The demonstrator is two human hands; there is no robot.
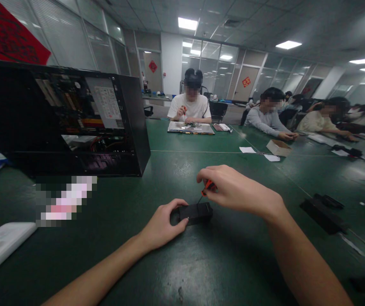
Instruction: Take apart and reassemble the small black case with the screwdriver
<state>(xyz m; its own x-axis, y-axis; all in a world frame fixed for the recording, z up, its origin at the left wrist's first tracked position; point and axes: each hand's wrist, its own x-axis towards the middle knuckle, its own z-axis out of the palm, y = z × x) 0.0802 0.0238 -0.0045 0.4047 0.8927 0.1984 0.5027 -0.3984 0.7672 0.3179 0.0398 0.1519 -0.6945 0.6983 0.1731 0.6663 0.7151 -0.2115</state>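
My left hand (163, 223) grips the black, oblong, plastic-looking box (198, 214) on the green tabletop (121, 199); my right hand (227, 185) clasps an orange-and-black screwdriver (210, 185), shaft at the box's top. Driver work, I judge; next calls for steady bracing.

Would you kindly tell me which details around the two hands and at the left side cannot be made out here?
In the head view:
1. Handle of the screwdriver: partly hidden by the right hand.
2. Its tip: too small and dark to tell what it meets.
3. Left end of the black block: covered by the left hand.
4. White object: cut off by the left edge.
5. Pixelated patch: blurring masks what is there.
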